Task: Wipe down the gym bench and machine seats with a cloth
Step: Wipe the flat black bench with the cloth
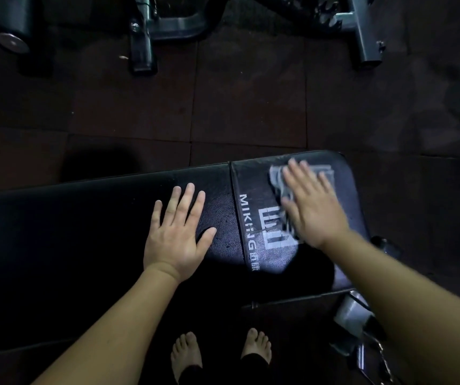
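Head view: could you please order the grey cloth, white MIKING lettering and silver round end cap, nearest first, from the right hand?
1. Grey cloth, under the right hand.
2. White MIKING lettering, just left.
3. Silver round end cap, far top-left.

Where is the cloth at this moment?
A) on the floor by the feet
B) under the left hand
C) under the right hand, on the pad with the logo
C: the right hand lies flat on the grey cloth on the logo pad; the left hand rests on bare padding.
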